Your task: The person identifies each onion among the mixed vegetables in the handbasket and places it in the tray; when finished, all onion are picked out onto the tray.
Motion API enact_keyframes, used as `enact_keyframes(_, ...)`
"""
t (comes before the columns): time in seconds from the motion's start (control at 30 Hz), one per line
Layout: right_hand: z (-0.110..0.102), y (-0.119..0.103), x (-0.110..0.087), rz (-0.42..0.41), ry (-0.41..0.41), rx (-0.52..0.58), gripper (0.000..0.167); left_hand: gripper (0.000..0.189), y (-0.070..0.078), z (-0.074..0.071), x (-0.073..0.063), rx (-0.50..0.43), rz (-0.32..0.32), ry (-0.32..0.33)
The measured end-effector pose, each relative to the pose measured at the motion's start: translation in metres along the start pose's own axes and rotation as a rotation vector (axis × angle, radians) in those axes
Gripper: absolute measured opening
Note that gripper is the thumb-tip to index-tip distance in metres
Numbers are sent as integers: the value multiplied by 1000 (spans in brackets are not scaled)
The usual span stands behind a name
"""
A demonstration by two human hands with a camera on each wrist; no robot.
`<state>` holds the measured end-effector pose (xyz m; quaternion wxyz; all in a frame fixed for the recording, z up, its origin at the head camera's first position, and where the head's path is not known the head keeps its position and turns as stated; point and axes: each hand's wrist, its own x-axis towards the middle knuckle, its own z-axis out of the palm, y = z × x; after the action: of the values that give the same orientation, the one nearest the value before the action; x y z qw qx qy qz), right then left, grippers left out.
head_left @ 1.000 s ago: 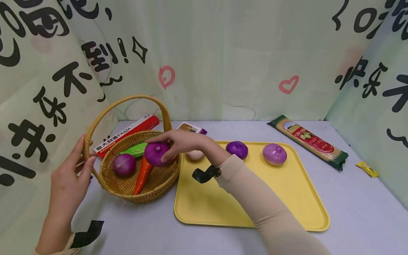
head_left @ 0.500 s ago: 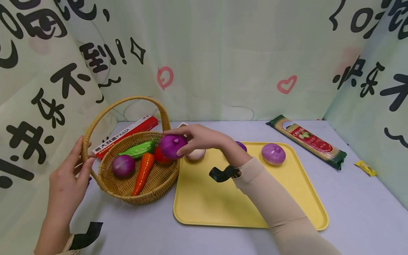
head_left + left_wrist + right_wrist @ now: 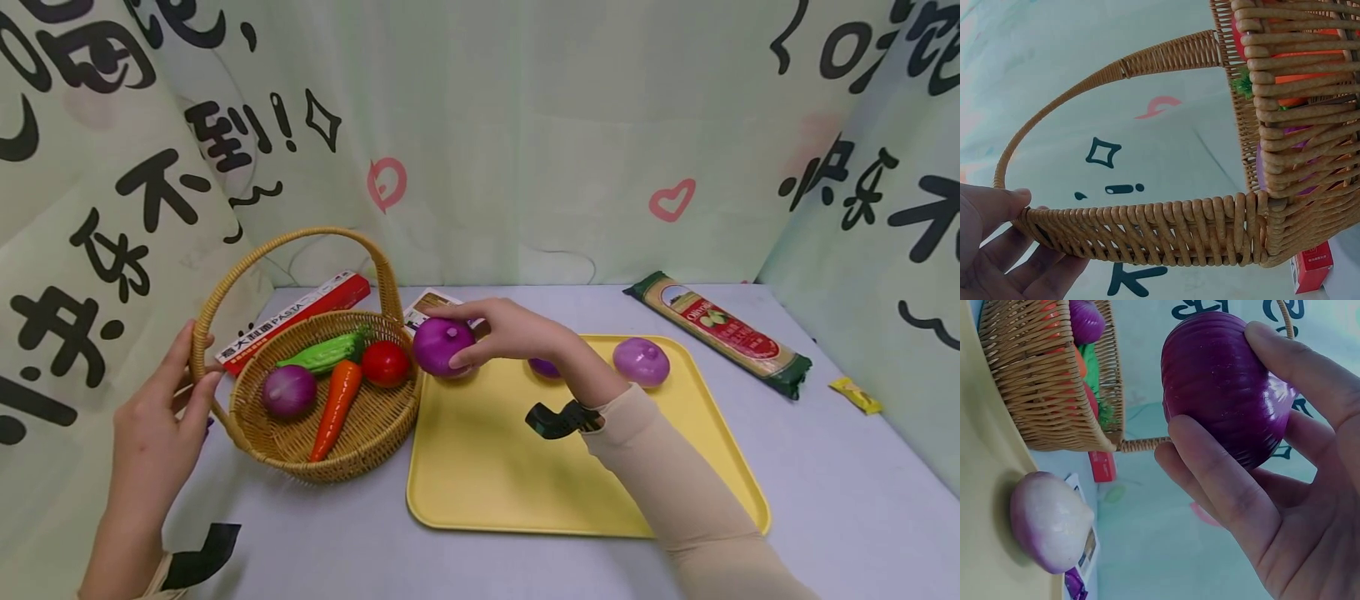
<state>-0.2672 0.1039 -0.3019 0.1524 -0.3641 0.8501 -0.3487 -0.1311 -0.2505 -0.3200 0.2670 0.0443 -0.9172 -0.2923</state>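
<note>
My right hand grips a dark purple onion above the left end of the yellow tray, just right of the wicker basket. In the right wrist view, fingers and thumb wrap the onion. My left hand holds the basket's handle on its left side, thumb and fingers around it. Inside the basket lie a purple onion, a carrot, a green ridged vegetable and a tomato. A pale onion sits on the tray, mostly hidden in the head view behind the held onion.
Two more purple onions stand on the tray: one partly behind my right wrist, another farther right. A red pasta box lies behind the basket. A green-ended packet and a small yellow packet lie right of the tray.
My right hand has moved right with the onion, from over the basket to above the tray, uncovering the tomato. The left hand keeps its hold on the handle.
</note>
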Motion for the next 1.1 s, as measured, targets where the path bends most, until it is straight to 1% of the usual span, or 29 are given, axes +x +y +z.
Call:
enact_keyframes(0.17, 1, 3, -5, -6, 13, -6, 67, 65, 0, -1, 0, -2, 7, 6)
enact_keyframes(0.37, 3, 2, -11, 24, 25, 16, 66, 64, 0, -1, 1, -16, 15, 2)
enact_keyframes(0.43, 4, 1, -14, 39, 27, 36, 66, 64, 0, -1, 1, -14, 18, 6)
enact_keyframes(0.57, 9, 0, -19, 78, 14, 124, 67, 64, -1, -1, 2, -7, 23, 14)
enact_keyframes(0.63, 12, 0, -21, 89, 7, 141, 67, 65, -1, -1, 2, -8, 24, 12)
enact_keyframes(0.7, 15, 1, -23, 84, 7, 114, 67, 65, -1, -1, 1, -12, 24, 7)
enact_keyframes(0.8, 19, 5, -24, 61, 9, 36, 66, 65, -2, 0, 1, -15, 24, 3)
enact_keyframes(0.87, 23, 8, -25, 49, 3, 11, 66, 65, -2, 0, 1, -12, 26, 5)
enact_keyframes(1.0, 29, 16, -27, 32, -14, 30, 68, 66, -1, 0, 0, -7, 30, 16)
enact_keyframes(1.1, 34, 21, -28, 25, -11, 37, 68, 66, -1, 0, -1, -8, 31, 20)
